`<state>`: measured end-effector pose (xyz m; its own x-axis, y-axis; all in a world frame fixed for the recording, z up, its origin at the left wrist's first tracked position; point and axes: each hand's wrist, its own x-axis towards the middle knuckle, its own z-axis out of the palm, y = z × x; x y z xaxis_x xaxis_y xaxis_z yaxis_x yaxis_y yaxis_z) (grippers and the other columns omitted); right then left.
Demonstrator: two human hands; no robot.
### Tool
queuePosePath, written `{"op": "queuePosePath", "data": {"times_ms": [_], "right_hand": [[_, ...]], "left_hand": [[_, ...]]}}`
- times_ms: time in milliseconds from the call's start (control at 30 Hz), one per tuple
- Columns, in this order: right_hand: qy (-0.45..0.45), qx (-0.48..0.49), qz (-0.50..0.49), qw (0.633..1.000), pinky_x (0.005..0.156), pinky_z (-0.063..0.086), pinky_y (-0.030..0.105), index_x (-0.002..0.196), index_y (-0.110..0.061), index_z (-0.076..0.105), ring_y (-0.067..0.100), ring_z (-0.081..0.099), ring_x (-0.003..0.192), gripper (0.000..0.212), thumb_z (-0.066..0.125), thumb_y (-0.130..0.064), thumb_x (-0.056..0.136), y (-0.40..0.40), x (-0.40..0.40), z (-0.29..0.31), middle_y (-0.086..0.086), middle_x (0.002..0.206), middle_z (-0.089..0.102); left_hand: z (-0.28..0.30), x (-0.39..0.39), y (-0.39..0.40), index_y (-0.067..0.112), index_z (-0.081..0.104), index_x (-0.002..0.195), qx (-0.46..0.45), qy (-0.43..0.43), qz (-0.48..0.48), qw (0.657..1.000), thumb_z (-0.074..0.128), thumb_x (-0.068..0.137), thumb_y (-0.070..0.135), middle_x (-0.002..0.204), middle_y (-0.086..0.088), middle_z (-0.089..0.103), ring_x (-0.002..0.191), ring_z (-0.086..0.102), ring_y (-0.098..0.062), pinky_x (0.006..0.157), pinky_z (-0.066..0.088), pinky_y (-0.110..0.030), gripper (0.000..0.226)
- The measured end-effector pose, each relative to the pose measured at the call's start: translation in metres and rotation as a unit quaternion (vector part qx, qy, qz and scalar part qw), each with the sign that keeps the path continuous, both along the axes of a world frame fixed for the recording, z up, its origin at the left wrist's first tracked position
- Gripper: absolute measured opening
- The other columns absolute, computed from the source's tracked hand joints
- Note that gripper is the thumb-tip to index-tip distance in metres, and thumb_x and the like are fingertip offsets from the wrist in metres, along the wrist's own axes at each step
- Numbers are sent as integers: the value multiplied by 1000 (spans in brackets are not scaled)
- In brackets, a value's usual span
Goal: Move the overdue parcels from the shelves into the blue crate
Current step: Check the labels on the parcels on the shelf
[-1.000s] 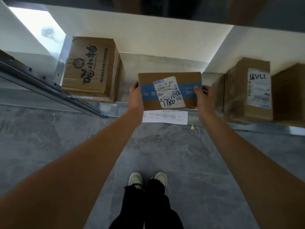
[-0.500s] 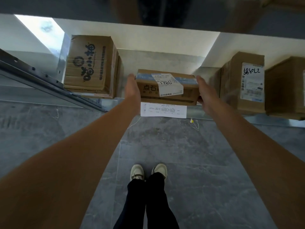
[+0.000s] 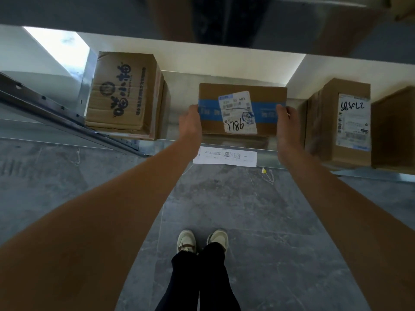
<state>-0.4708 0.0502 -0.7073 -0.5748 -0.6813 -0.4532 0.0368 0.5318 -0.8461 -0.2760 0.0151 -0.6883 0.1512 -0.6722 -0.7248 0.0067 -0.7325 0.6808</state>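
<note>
The grey metal shelf (image 3: 269,153) spans the upper half of the head view, above a grey stone-tile floor (image 3: 269,221). It carries several brown cardboard parcels.

The large printed carton with dark characters (image 3: 122,95) stands at the left. The tall carton with a white label marked in black handwriting (image 3: 345,122) stands at the right, with a plain brown carton (image 3: 393,129) just beside it at the frame edge. None of these is being handled.

The flat brown cardboard parcel with a blue tape band (image 3: 242,108) is between them, at the middle of the shelf. Its white shipping label bears handwritten digits. It is tilted with the labelled face toward the camera. Whether its lower edge rests on the shelf cannot be told.

The left hand (image 3: 190,124) grips the parcel's left end. The right hand (image 3: 286,126) grips its right end, fingers curled round the edge. Both hands are clamped on the parcel.

A white printed paper sheet (image 3: 224,157) hangs at the shelf's front lip, below the parcel.

Task status: the blue crate is not in view, so the number of parcels already transferred cannot be determined. Judged from this view, the held parcel is at the checking or pick-up stage. Removal, carrying and placing remain. Three other parcels remain shelved; their overdue status cannot be read.
</note>
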Motion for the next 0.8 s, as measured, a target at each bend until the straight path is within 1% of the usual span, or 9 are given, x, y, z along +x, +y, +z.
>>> {"op": "queuePosePath", "data": {"times_ms": [100,233,333,400,467,500,600,700,800], "right_hand": [[-9,-4,-21,1000,76,46,21,129,-9,48,18,58,109,37,49,-31,99,1,-9,-16,4,116,58],[-16,-2,-44,999,74,46,18,134,-12,46,13,57,102,39,51,-29,98,2,-18,-29,3,116,57],[-12,10,-40,999,73,43,17,138,-12,42,11,54,102,44,51,-30,98,1,-19,-28,2,118,55],[-5,31,-32,999,85,44,22,144,-13,36,15,53,113,54,52,-36,97,1,-17,-22,6,133,53],[66,49,-41,996,103,40,31,150,-12,28,21,45,130,66,52,-41,95,-3,-15,-13,8,147,43],[126,35,-48,990,107,37,31,149,-10,29,23,42,134,67,52,-41,95,-6,-13,-9,9,149,41],[261,-63,-40,962,102,38,26,142,-6,38,23,45,128,61,47,-39,91,-21,2,9,10,142,45],[338,-127,91,928,104,34,25,139,-7,42,20,45,128,50,44,-34,97,-39,37,21,8,140,48],[317,-172,224,905,107,31,25,139,-8,43,19,42,132,47,43,-32,99,-60,92,31,6,143,47]], "left_hand": [[-15,-15,1,11,56,115,-6,25,-22,999,35,100,29,104,-7,62,93,59,-16,82,48,-28,31],[-23,-32,-8,18,56,82,-16,41,0,999,38,98,27,87,-6,60,83,56,-19,79,49,-34,26],[-25,-37,-12,21,52,74,-22,27,7,999,40,97,30,84,-7,58,82,55,-20,80,52,-39,27],[-20,-33,-10,21,48,74,-39,3,8,999,37,99,32,82,-6,54,79,52,-17,74,47,-34,30],[-17,-23,2,14,57,86,-49,-18,47,998,37,101,31,79,-3,51,74,49,-12,73,43,-30,30],[-17,-15,11,8,62,101,-53,-20,73,996,38,101,30,82,-2,54,75,50,-11,77,43,-28,32],[-25,12,50,9,58,130,-67,-30,129,989,42,99,26,123,-4,63,114,58,-15,104,42,-32,39],[-30,45,86,15,58,132,-78,-58,187,977,41,100,24,134,-2,59,126,52,-13,109,38,-30,38],[-24,78,97,15,52,138,-98,-92,297,945,38,102,19,141,-2,53,132,46,-14,108,35,-25,39]]}}
